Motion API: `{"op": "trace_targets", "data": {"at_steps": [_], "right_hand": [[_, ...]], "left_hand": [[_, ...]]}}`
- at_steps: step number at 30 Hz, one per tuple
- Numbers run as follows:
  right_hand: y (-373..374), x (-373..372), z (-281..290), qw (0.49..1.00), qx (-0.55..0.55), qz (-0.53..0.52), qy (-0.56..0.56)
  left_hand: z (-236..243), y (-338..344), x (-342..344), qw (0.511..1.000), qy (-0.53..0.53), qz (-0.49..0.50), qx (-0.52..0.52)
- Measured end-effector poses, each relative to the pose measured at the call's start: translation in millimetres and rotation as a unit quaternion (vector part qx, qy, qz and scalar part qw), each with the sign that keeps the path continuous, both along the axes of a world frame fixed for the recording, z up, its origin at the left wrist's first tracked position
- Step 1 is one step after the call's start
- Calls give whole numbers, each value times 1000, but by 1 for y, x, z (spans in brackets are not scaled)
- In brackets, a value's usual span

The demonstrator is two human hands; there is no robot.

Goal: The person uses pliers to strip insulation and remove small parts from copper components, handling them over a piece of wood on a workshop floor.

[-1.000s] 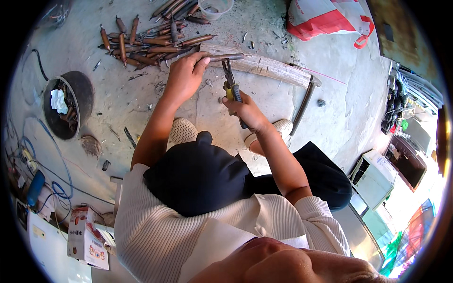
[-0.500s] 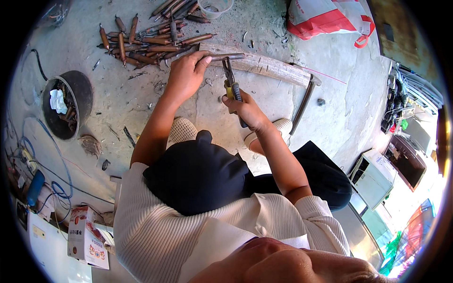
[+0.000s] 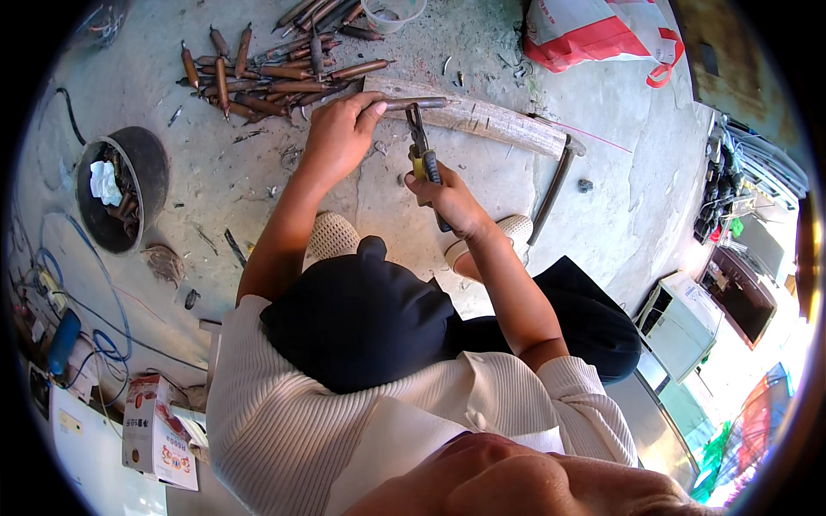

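Observation:
My left hand (image 3: 339,142) is closed round one end of a dull copper tube (image 3: 416,103) that tapers to a thin tip on the right. The tube lies across a worn wooden plank (image 3: 508,127). In my right hand (image 3: 452,199) is a pair of pliers (image 3: 418,142) with yellow and black handles. The jaws of the pliers point away from me and meet the tube near its middle; whether they grip it I cannot tell. Beyond my left hand, a heap of similar copper tubes (image 3: 288,88) lies on the concrete floor.
A hammer (image 3: 553,191) leans at the plank's right end. At left stands a black bucket (image 3: 155,185) holding tubes and a white crumpled piece. A clear plastic tub (image 3: 393,15) and a red-and-white bag (image 3: 594,39) sit at the back. Blue cable (image 3: 107,275) and a carton (image 3: 155,430) lie lower left.

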State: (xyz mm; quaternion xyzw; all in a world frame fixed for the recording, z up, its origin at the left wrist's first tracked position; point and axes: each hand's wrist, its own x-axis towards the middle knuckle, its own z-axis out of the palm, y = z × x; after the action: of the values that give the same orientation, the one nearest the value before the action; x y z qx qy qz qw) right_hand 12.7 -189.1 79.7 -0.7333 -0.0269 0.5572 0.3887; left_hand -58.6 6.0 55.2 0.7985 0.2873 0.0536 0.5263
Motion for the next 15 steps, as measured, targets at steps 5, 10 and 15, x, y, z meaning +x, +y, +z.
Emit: {"op": "trace_targets", "data": {"at_steps": [5, 10, 15], "right_hand": [[-3, -2, -4, 1000, 4, 4, -8], [-5, -3, -5, 999, 10, 12, -30], [-6, -5, -6, 999, 7, 12, -40]], "left_hand": [[2, 1, -1, 1000, 1, -19, 17], [-2, -1, -3, 999, -7, -21, 33], [-4, -2, -2, 999, 1, -30, 23]]}}
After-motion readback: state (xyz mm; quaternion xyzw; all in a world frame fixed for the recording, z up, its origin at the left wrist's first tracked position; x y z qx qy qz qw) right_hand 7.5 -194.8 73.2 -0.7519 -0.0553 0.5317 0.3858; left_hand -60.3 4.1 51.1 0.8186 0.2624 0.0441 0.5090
